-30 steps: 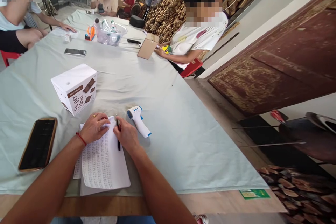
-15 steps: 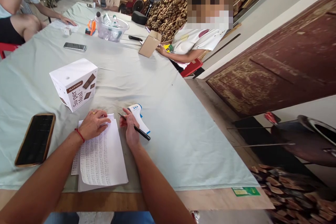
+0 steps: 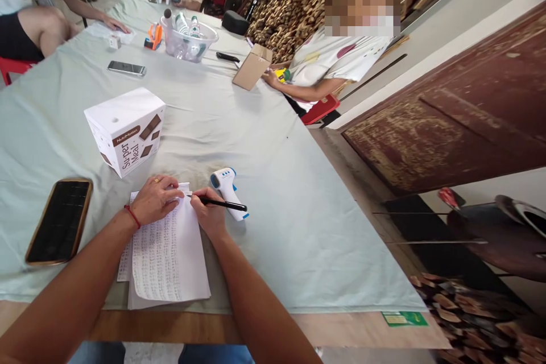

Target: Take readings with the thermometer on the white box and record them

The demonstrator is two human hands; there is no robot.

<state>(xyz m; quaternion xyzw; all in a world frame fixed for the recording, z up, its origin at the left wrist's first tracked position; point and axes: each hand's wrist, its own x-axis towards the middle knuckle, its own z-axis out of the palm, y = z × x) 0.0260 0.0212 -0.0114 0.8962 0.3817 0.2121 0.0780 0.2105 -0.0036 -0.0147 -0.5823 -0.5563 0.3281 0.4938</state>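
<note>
My right hand (image 3: 210,217) grips a black pen (image 3: 224,203), its tip on or just over the upper right edge of a stack of paper sheets (image 3: 191,267). Rows of handwriting cover the left part of the top sheet. Across the upper part of the sheets rests my left hand (image 3: 154,200), fingers loosely bent and pressed on the paper, holding nothing. Just right of the pen hand lies a white and blue infrared thermometer (image 3: 225,182), its grip partly behind the pen. A white "Super Meal" box (image 3: 123,125) stands beyond my left hand.
A large phone (image 3: 58,222) lies at left and another phone (image 3: 127,68) farther off. A clear plastic basin (image 3: 191,48) holds bottles, beside an orange tape dispenser (image 3: 153,37). At right a person holds a cardboard box (image 3: 251,68). Other people sit around the cloth-covered table (image 3: 290,239).
My right hand has moved from beside the sheets onto their upper right edge, bringing the pen tip to the paper. The left hand stays on the sheets. The view has shifted slightly.
</note>
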